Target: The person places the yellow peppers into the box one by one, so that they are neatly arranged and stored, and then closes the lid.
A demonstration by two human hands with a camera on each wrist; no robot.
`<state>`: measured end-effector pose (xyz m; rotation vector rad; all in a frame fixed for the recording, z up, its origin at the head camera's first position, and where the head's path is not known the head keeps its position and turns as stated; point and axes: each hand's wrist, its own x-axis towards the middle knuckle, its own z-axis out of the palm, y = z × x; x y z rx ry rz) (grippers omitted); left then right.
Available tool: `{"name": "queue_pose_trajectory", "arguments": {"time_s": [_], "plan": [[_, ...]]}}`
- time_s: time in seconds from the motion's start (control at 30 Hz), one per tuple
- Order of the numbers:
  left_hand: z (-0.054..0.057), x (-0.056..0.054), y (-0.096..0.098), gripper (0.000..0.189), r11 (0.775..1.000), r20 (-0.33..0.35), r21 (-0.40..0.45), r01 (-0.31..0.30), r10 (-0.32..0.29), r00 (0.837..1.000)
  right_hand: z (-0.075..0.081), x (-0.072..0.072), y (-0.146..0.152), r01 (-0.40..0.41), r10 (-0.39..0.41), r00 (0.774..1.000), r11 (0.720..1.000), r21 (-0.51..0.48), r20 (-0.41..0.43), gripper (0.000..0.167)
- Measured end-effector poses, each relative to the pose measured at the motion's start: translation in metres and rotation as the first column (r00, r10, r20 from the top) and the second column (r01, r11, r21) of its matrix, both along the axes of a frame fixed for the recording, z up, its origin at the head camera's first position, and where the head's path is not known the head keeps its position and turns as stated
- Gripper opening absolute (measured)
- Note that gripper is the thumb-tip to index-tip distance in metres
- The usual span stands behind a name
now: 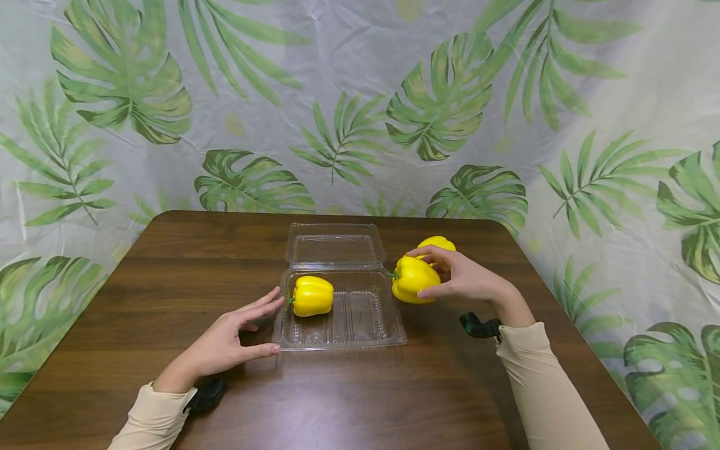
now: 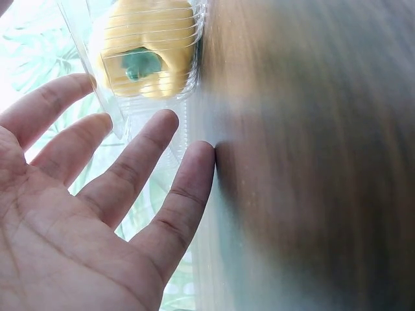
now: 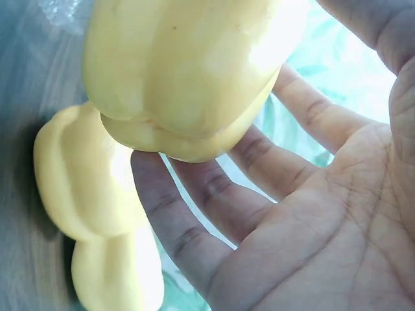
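Note:
A clear plastic clamshell container (image 1: 360,319) lies with its lid (image 1: 336,245) folded back. One yellow bell pepper (image 1: 313,296) sits in its left side, stem to the left. My left hand (image 1: 227,340) is at the container's left edge, fingers spread and fairly straight, fingertips at the rim. In the left wrist view that pepper (image 2: 152,39) shows through the ribbed wall. My right hand (image 1: 469,278) holds a second yellow bell pepper (image 1: 413,279) between thumb and fingers, just beyond the container's right edge and raised above the table. Its stem points left.
Behind my right hand is another yellow bell pepper (image 1: 437,242), partly hidden. The right wrist view shows two yellow peppers, a nearer one (image 3: 87,175) and another (image 3: 120,272), on the brown wooden table (image 1: 185,262). A leaf-print cloth (image 1: 360,81) hangs behind the table.

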<state>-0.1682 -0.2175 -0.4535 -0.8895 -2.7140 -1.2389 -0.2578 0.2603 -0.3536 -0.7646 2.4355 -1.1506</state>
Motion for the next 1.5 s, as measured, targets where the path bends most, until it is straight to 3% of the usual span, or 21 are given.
{"name": "queue_pose_trajectory", "arguments": {"time_s": [0.3, 0.97, 1.23, 1.5], "plan": [[-0.001, -0.001, -0.002, 0.081, 1.0, 0.003, 0.003, 0.005, -0.005, 1.0, 0.004, -0.008, -0.022, 0.001, -0.001, 1.0, 0.999, 0.032, -0.008, 0.071], [0.0, 0.0, -0.002, 0.081, 1.0, 0.005, 0.001, 0.006, -0.006, 1.0, 0.006, -0.021, -0.056, -0.09, 0.091, 0.995, 0.995, 0.051, -0.032, 0.07], [0.001, 0.0, -0.002, 0.081, 1.0, 0.002, 0.002, 0.005, -0.005, 1.0, 0.002, -0.025, -0.071, -0.131, 0.131, 0.991, 0.991, 0.033, 0.011, 0.068], [0.003, 0.0, -0.001, 0.08, 1.0, -0.004, 0.009, 0.017, -0.017, 1.0, 0.0, -0.024, -0.083, -0.13, 0.129, 0.991, 0.988, 0.08, 0.018, 0.07]]}}
